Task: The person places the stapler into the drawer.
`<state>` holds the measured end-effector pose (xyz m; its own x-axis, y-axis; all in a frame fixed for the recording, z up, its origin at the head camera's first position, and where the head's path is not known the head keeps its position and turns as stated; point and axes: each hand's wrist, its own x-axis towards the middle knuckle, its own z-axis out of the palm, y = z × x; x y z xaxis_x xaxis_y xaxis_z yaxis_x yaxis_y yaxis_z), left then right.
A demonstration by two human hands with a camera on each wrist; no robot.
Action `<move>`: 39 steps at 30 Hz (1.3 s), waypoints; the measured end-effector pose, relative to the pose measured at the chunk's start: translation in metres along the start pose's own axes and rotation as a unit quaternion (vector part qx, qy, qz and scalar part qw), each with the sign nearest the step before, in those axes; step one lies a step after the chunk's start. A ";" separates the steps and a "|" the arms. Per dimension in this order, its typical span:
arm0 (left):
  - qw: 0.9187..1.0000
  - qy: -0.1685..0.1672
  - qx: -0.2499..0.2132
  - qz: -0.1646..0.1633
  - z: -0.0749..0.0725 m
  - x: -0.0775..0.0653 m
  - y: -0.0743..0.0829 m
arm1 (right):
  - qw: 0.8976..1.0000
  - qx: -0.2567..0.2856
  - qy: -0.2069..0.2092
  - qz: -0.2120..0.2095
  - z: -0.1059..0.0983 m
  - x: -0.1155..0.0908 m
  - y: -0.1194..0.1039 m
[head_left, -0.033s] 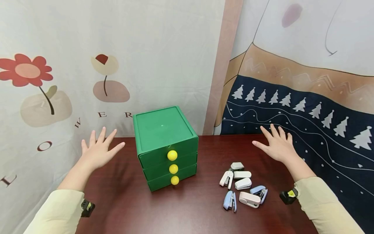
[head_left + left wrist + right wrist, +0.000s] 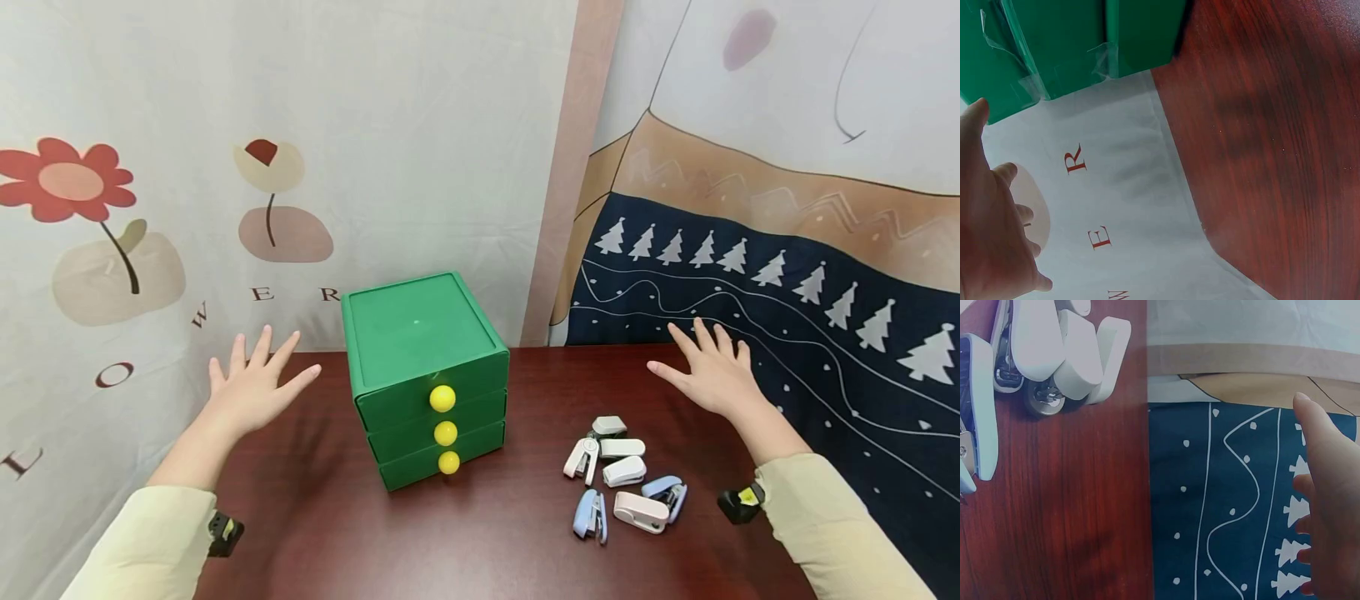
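My left hand (image 2: 251, 387), fingers spread, hovers over the table to the left of a green drawer box (image 2: 423, 333). It holds nothing, and the box's side edge shows beyond the thumb in the left wrist view. The box has three closed drawers, each with a round yellow knob (image 2: 442, 398). On the other side my right hand (image 2: 716, 375) is likewise spread and holds nothing, above and behind a group of small staplers. Among them are a pink stapler (image 2: 641, 512), a blue stapler (image 2: 590, 515) at the front left, another blue stapler (image 2: 667, 496) and several white ones (image 2: 624, 472).
The staplers lie close together on the dark red wooden table (image 2: 480, 550), right of the drawer box. Behind the table hangs a pale cloth (image 2: 420, 167) with flowers and letters; a navy printed cloth (image 2: 675, 292) with white trees hangs at the right.
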<state>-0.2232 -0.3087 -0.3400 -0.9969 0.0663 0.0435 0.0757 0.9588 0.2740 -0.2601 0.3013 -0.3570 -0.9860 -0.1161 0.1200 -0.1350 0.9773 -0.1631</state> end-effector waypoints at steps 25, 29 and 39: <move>1.000 0.018 0.000 0.003 -0.002 -0.003 0.000 | 0.999 0.001 0.040 -0.004 -0.002 -0.009 -0.002; 1.000 0.028 -0.010 0.008 -0.004 -0.007 0.003 | 0.998 0.006 0.055 -0.008 -0.004 -0.013 -0.005; 0.994 0.077 -0.064 0.041 -0.009 -0.021 0.020 | 0.995 0.020 0.097 -0.027 -0.006 -0.022 -0.015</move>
<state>-0.2006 -0.2934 -0.3272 -0.9727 0.0894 0.2142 0.1678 0.9082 0.3834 -0.2355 0.2898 -0.3515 -0.9402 -0.1287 0.3155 -0.1951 0.9624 -0.1888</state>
